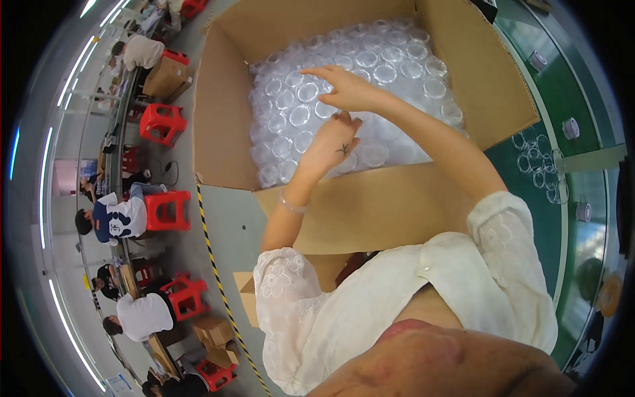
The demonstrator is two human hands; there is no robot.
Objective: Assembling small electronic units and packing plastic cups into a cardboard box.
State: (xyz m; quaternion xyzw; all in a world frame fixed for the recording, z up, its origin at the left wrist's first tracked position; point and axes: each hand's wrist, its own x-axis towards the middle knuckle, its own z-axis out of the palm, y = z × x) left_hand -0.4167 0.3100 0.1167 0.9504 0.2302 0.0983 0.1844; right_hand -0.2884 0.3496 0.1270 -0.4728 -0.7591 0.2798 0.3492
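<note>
A large open cardboard box (370,205) stands in front of me. Clear round plastic containers (299,116), cups or jars, fill it in rows. Above their middle, my right hand (350,89) reaches across from the right, its fingers apart and the index finger stretched to the left. Nothing shows in its grasp. Just nearer to me, my left hand (329,144) hangs over the same containers with its fingers curled downward. Its fingertips are partly hidden, so I cannot make out what they hold, if anything.
To the right, a green table (569,73) carries more clear round containers (539,159) and several small white rolls (570,128). At the left, people sit at a long workbench on red stools (167,210). Yellow-black floor tape (210,245) runs beside the box; cartons (215,334) lie beyond it.
</note>
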